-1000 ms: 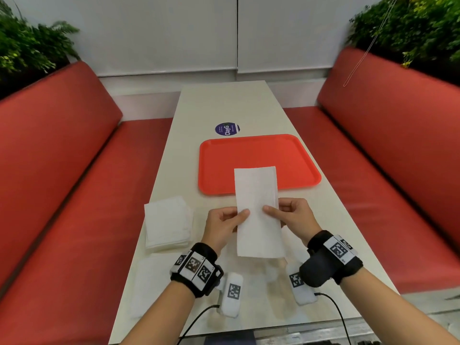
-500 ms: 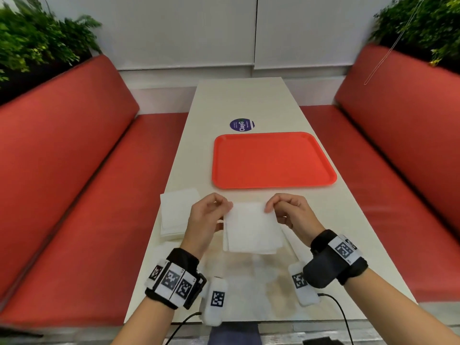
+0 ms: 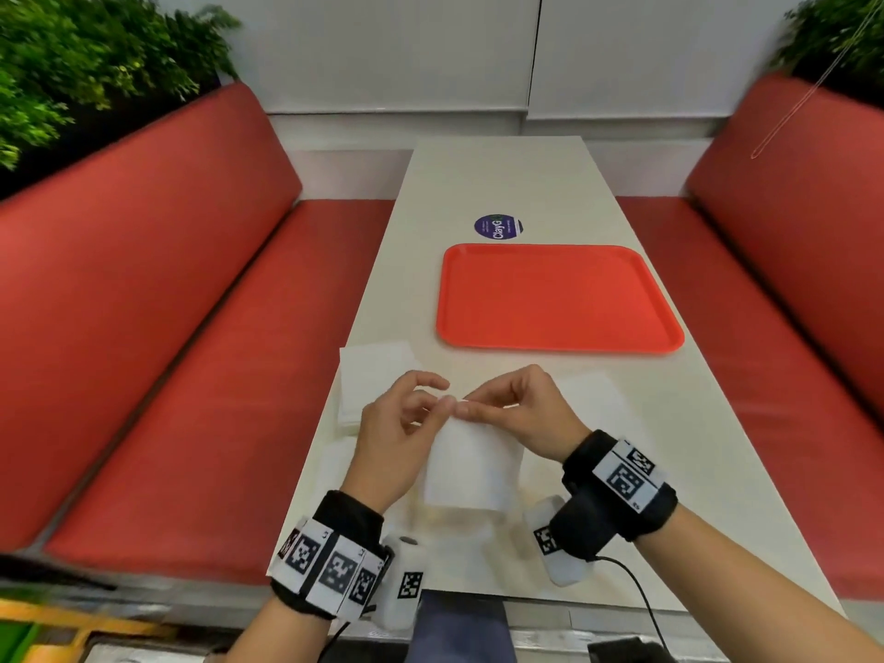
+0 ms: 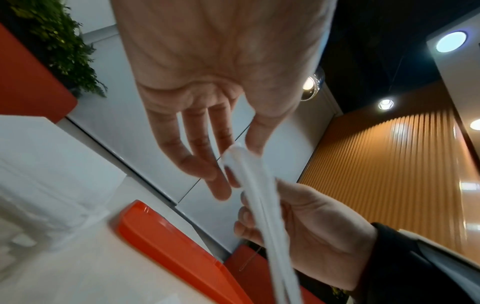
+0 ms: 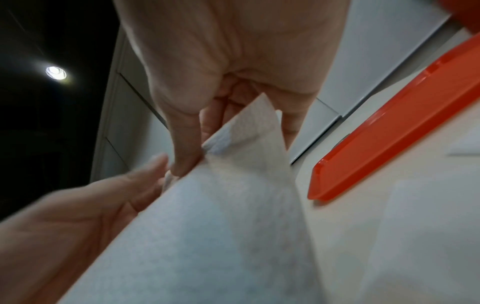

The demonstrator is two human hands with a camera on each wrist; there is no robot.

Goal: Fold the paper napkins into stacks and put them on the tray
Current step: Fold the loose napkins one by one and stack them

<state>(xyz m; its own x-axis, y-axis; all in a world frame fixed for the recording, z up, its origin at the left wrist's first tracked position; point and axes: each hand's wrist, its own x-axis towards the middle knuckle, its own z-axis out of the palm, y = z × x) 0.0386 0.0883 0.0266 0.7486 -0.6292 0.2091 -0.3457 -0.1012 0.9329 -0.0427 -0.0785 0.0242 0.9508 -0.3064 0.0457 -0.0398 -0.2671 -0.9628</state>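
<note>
A folded white napkin (image 3: 471, 466) hangs above the near end of the table. Both hands meet at its top edge. My left hand (image 3: 437, 399) pinches that edge between thumb and fingers, as the left wrist view shows (image 4: 233, 160), where the napkin (image 4: 262, 207) appears edge-on. My right hand (image 3: 466, 409) pinches the same top edge; in the right wrist view (image 5: 207, 144) its thumb and fingers hold a corner of the napkin (image 5: 221, 226). The red tray (image 3: 559, 299) lies beyond the hands with nothing on it.
A stack of white napkins (image 3: 373, 375) sits on the table left of the hands. A single napkin (image 3: 591, 399) lies to the right, and another sheet (image 3: 335, 466) near the left edge. A round blue sticker (image 3: 497, 227) lies beyond the tray. Red benches (image 3: 167, 327) flank the table.
The long napkin strip was folded in half. The hands then came together from its two top corners, and it now hangs narrower between them.
</note>
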